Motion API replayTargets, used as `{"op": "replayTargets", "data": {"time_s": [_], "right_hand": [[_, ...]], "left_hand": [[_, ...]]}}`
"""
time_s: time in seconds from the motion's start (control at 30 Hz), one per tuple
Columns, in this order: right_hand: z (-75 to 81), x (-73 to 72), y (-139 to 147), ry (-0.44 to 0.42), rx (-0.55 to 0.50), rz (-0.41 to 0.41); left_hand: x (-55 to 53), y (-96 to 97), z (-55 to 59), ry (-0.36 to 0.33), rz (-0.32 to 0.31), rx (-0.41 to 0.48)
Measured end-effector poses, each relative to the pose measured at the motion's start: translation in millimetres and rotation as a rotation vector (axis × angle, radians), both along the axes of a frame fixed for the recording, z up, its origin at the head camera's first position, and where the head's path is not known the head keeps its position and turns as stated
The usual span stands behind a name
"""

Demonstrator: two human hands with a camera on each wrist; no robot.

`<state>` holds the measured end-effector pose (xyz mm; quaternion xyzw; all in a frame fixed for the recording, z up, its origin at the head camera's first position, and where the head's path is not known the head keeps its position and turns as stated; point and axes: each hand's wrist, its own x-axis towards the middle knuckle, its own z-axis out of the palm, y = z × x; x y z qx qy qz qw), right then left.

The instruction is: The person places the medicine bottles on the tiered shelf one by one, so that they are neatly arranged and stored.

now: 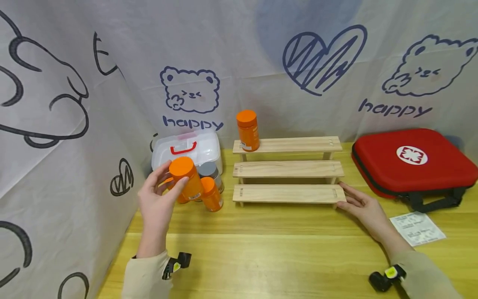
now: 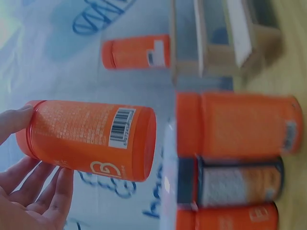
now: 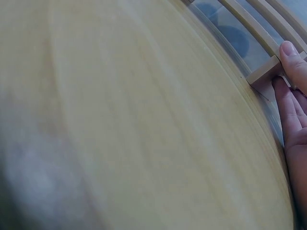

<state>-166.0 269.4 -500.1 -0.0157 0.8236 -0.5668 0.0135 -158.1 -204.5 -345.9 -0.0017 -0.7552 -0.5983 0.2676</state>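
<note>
My left hand (image 1: 158,203) holds an orange bottle (image 1: 188,182) by its lid end, thumb on one side and fingers on the other. The bottle is off the table; a barcode (image 2: 122,127) shows near its base in the left wrist view. Beneath it stand another orange bottle (image 1: 211,197), a grey-lidded bottle (image 1: 209,169) and a partly hidden orange one (image 1: 182,199). With thumb and fingers, my right hand (image 1: 364,209) grips the right end of the lowest board of a three-step wooden rack (image 1: 287,193). One orange bottle (image 1: 248,132) stands upright at the top step's left end.
A clear plastic box (image 1: 164,145) with a red handle sits behind the bottles. On the right lie a red first-aid case (image 1: 392,166) with a black strap and a printed paper slip (image 1: 417,228). Cloth with drawings (image 1: 257,83) hangs behind and left of the table.
</note>
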Motion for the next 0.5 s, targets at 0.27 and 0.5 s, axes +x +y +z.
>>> {"op": "replayTargets", "data": {"time_s": [0.27, 0.5], "right_hand": [[-0.6, 0.3, 0, 0.002, -0.010, -0.001], [-1.0, 0.0, 0, -0.001, -0.013, -0.007]], "left_hand": [[-17.9, 42.6, 8.7, -0.010, -0.180, 0.001], [-37.1, 87.7, 8.7, -0.014, -0.335, -0.008]]}}
